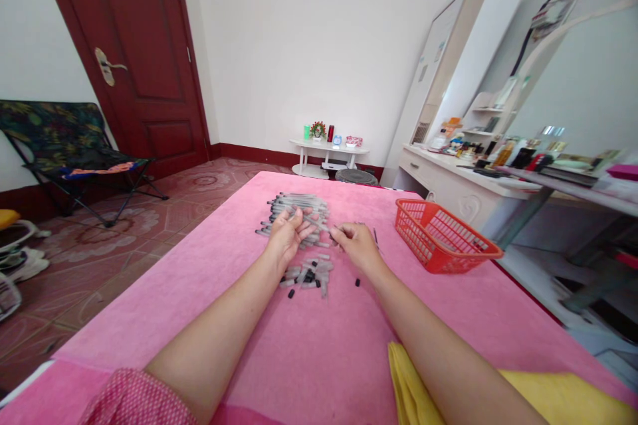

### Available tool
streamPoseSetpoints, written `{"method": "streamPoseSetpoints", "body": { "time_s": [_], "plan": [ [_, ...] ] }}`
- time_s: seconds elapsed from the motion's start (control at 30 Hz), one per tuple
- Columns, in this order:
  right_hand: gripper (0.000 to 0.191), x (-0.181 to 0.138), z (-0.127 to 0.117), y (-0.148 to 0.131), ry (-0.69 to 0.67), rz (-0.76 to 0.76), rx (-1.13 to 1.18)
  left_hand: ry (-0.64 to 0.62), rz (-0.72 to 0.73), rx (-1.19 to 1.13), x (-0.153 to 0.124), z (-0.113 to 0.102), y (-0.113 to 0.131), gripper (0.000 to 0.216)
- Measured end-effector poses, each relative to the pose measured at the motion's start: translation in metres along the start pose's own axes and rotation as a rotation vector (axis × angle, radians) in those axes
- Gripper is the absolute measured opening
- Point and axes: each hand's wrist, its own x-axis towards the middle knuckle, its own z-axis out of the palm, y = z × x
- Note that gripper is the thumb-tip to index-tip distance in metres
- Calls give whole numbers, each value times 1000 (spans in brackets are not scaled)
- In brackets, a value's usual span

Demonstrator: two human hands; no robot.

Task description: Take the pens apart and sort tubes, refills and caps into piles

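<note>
My left hand [289, 238] is closed around a translucent pen barrel [319, 223] that points toward my right hand. With thumb and fingertips together, my right hand [356, 244] pinches a small dark piece at the barrel's right end; its exact shape is too small to make out. Beyond and beside my left hand lies a stack of similar clear pen barrels [299, 201] with dark ends. Nearer to me is a loose pile of clear caps [323, 267] mixed with small black plugs [290, 293]. Thin dark sticks [375, 236] show just right of my right hand.
A red plastic basket [438, 259] stands on the pink tablecloth [309, 352] to the right. Folded yellow cloth [411, 385] lies under my right forearm. Around the table are a folding chair [94, 146], a low white shelf [329, 146] and a cluttered dressing table [448, 176].
</note>
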Motion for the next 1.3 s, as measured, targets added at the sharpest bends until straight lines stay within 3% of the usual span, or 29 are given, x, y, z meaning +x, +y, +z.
{"method": "streamPoseSetpoints", "body": {
  "time_s": [0.1, 0.27, 0.37, 0.43, 0.6, 0.73, 0.93, 1.07, 1.23, 1.3],
  "plan": [
    [22, 1, 0, 1, 55, -25, 29, -10, 19, 0, 0, -1, 0, 16],
    [33, 1, 1, 4, -69, 43, 16, -20, 26, 26, 1, -2, -2, 16],
    [20, 1, 1, 6, 1, 14, -58, -24, 29, 36, 1, -1, -2, 17],
    [25, 2, 1, 6, 35, 8, -52, -25, 39, 34, 1, -1, -2, 16],
    [38, 2, 1, 6, -120, 79, 20, -15, 38, 41, 0, -1, 0, 15],
    [20, 1, 1, 5, -19, 32, -30, -15, 35, 46, 0, -2, 0, 14],
    [34, 0, 2, 5, -134, 88, 34, -16, 32, 48, 2, -3, -2, 15],
    [21, 0, 2, 4, -43, 45, -12, 0, 26, 57, 2, -3, -2, 16],
    [36, -3, 3, -1, -181, 177, 116, -1, 20, 67, 0, -1, -2, 18],
    [34, -3, 2, 0, -177, 151, 85, 2, 22, 76, 0, -2, -2, 18]
  ]
}}
